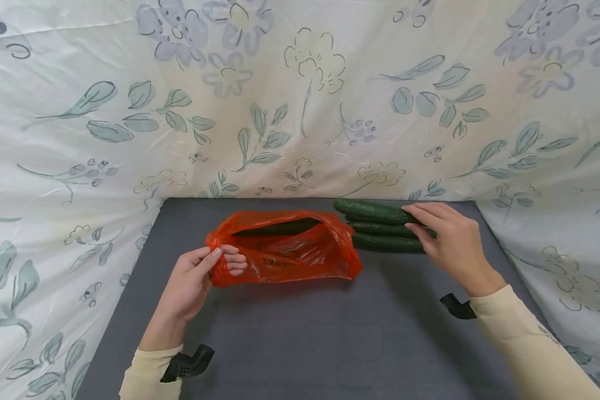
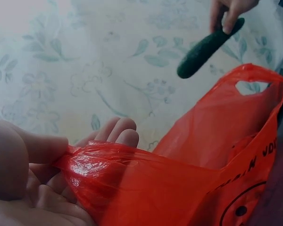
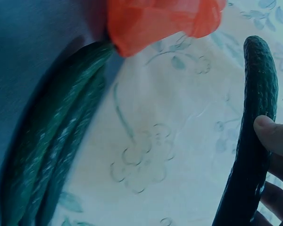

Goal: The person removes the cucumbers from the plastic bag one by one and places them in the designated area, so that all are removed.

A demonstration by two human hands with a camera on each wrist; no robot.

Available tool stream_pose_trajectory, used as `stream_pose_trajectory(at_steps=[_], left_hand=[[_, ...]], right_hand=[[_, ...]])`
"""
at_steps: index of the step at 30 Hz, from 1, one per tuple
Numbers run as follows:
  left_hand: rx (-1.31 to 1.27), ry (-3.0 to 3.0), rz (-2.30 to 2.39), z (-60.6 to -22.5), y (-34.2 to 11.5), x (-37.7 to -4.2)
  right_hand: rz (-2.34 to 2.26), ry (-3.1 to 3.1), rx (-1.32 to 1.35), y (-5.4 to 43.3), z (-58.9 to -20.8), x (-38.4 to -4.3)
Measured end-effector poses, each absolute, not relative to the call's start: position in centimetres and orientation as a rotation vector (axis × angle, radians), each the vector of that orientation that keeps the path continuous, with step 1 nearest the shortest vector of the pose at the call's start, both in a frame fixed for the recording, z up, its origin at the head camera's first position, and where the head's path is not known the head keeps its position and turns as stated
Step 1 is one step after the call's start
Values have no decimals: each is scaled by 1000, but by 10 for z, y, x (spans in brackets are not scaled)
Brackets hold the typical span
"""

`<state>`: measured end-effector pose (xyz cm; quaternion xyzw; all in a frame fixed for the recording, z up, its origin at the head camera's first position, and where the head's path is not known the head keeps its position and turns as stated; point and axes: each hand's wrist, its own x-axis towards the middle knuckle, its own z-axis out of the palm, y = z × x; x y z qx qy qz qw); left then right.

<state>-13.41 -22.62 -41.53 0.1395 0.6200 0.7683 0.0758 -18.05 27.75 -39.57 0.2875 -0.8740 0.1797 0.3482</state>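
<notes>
My left hand (image 1: 195, 280) pinches the left end of a red plastic bag (image 1: 300, 261) between thumb and fingers. The bag lies on its side with its mouth gaping, and a dark cucumber (image 1: 280, 228) shows inside it. In my right hand (image 1: 452, 239) is another cucumber (image 1: 372, 211), gripped near its right end. The right wrist view shows this cucumber (image 3: 254, 141) lifted apart from the others, with the thumb on its near side. Just below it, several cucumbers (image 1: 387, 243) lie side by side on the table, close to the bag's right end.
A dark grey table (image 1: 330, 339) lies under everything. Behind it and at both sides hangs a pale floral cloth (image 1: 300, 111). A black strap piece (image 1: 187, 364) sticks out from the left wrist, another (image 1: 457, 306) from the right.
</notes>
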Motion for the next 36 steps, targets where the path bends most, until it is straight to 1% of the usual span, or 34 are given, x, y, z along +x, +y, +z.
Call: stream_pose_trajectory(at_steps=[14,21,30,36], left_hand=[[416,1830,2308,-417,-224,-135],[407,1847,2295,-416,-224,-136],[402,1857,2279,-417,-225,-137],[407,1859,2285,-418,-226,-137]], right_hand=[[388,-2362,741,313,-422,-183],[388,-2386,753,330,-442,-182],[411,-2437,817,339,-467,-181],[413,-2493,822,340,-477,-181]])
